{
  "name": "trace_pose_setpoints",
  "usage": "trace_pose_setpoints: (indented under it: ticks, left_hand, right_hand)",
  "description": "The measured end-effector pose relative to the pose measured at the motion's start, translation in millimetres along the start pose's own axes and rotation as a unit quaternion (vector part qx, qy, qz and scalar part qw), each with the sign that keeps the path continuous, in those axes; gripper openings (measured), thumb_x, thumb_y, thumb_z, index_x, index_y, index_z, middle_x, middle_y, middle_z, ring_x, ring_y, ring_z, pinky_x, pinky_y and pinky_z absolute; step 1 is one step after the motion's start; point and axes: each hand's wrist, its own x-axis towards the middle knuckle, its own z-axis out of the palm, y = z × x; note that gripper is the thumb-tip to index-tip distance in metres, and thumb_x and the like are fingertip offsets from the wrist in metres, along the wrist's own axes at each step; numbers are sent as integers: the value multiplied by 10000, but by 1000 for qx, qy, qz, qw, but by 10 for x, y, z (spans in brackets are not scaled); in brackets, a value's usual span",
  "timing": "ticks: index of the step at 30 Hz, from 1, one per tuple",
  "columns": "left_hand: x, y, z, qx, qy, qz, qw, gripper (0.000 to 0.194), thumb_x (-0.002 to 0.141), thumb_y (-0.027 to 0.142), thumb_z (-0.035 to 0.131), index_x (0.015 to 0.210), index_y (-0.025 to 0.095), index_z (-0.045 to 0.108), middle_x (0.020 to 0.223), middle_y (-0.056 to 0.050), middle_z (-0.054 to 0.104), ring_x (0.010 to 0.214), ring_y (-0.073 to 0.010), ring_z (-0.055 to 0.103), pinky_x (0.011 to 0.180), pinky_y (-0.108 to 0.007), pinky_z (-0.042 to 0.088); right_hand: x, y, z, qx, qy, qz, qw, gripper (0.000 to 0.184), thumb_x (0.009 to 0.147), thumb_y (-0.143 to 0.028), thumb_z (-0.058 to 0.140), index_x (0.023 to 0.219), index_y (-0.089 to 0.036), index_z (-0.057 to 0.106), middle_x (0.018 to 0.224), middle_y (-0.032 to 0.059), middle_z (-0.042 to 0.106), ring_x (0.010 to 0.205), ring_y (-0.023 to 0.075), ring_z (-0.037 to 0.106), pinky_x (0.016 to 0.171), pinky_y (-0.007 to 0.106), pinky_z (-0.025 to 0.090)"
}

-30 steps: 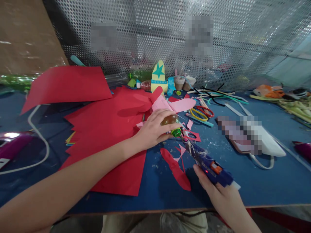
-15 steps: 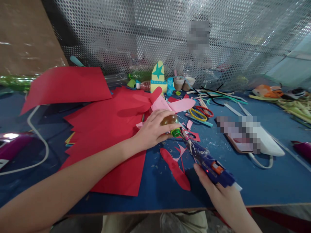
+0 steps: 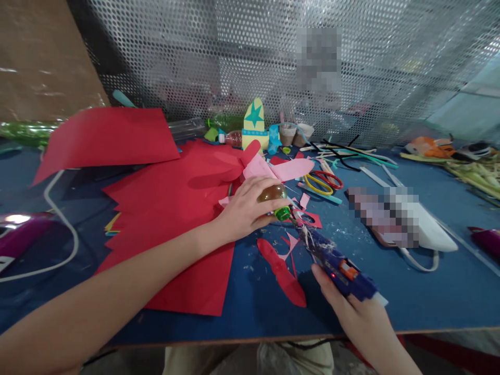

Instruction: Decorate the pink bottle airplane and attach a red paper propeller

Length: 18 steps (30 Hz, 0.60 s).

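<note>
In the head view, your left hand (image 3: 252, 205) was curled around a small brownish bottle (image 3: 272, 193) at the middle of the table, its green cap (image 3: 283, 213) toward the near right. Your palm and fingers covered most of the bottle, so whether it touched the pink paper cutout (image 3: 260, 167) just beyond could not be told. Your right hand (image 3: 355, 310) was closed around the handle of a blue glue gun (image 3: 338, 265); the gun's body hid some of those fingers, and the trigger could not be seen. Its nozzle pointed at the cap, just beside it, but contact was hard to make out among stringy strands. A pixelated patch masked part of the phone (image 3: 367, 213) and the white object (image 3: 437, 229) on the right. Purple objects were cut off at the left edge (image 3: 23, 237) and right edge (image 3: 488, 239).

Red sheets (image 3: 167, 234) spread under and beyond your left forearm. A red propeller-shaped cutout (image 3: 283, 273) lay on the near side, between your hands. Scissors with yellow and red handles (image 3: 320, 185), beside paper scraps (image 3: 304, 200), crowded the far side of the nozzle.
</note>
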Motion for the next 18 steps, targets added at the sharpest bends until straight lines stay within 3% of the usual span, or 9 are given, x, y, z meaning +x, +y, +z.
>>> trace_pose_setpoints:
  ticks: [6,13,18]
  left_hand:
    - [-5,-2,-1,3,-6,-6,1000,314,892,267,573,1204,272,540,1325,-120,427,1248,-291,382,1012,-521,365]
    - [-8,-3,1,-1,-4,-9,1000,320,886,261,582,1202,284,541,1325,-114,433,1254,-292,379,1011,-522,367]
    - [-1,-4,2,2,-4,-2,1000,311,890,282,578,1199,270,546,1320,-123,435,1247,-293,385,1008,-518,369]
  right_hand:
    - [31,-77,-18,5,-9,-5,1000,214,867,-347,474,723,-240,588,618,39,664,523,187,626,510,273,537]
    - [25,-23,-14,-25,17,-28,999,168,855,-324,489,778,-234,608,712,67,699,629,216,670,605,306,559]
    - [22,-36,-19,-18,0,-15,1000,168,866,-318,491,776,-237,608,710,54,691,634,202,663,611,288,554]
